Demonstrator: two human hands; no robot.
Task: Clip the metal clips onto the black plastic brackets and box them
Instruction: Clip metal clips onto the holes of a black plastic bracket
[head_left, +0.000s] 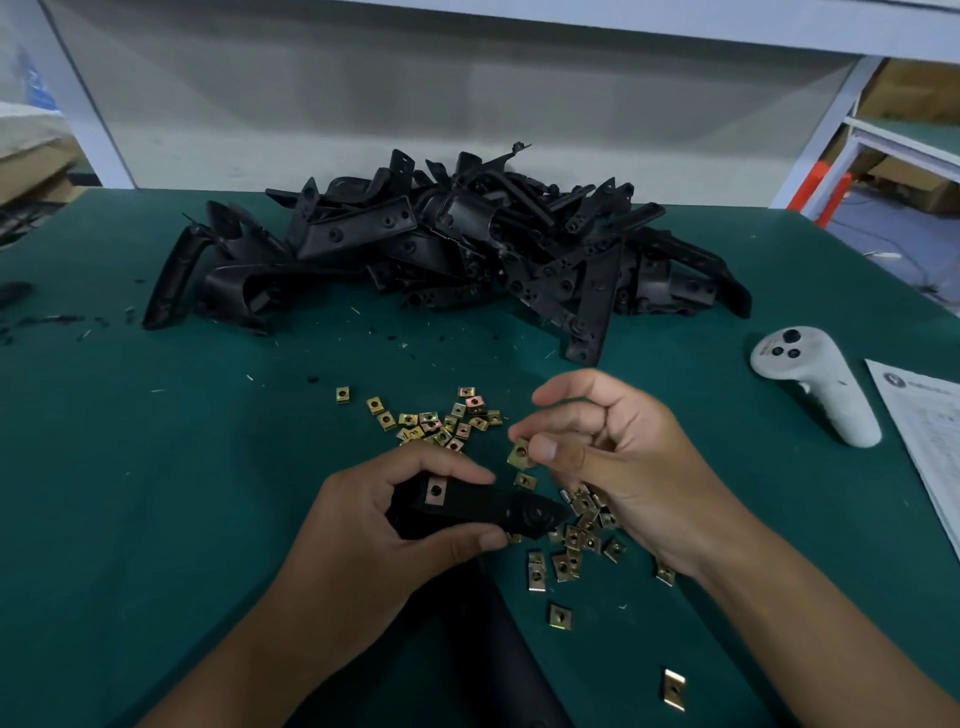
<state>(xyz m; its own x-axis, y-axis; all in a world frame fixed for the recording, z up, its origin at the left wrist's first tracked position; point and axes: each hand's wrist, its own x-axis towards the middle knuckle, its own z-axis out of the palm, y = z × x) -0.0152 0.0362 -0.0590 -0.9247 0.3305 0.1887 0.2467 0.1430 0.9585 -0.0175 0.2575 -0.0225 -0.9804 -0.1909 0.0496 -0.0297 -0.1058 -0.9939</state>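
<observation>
Here's the black bracket (475, 512), held low over the green table (156, 467), the left hand (384, 525) wrapped round its near end, fingers curled over the top edge and thumb tucked under the lower edge. One metal clip (435, 491) already sits on it, a pale square with a hole, just beside those left fingertips. Off the bracket's free right tip, the right hand (613, 462) hovers a little higher, thumb and forefinger pinching a single brass-coloured clip (519, 452) held tilted, close to the bracket but not touching it; the other fingers are loosely curled above. Beneath and between the hands lie loose clips: one scatter (579, 530) right under the right palm, trailing toward the table's near edge, and a second scatter (441, 421) just beyond the left hand. Further back, well apart from the hands, a big tangled heap of black brackets (457, 244) spreads across the middle of the table, with black shavings sprinkled to its left. Out to the right, a white handheld controller (815, 382) lies on the cloth, and beside it a printed sheet (930, 447) runs off the edge of view. Something dark sits below the left hand at the near edge, hard to say what.
</observation>
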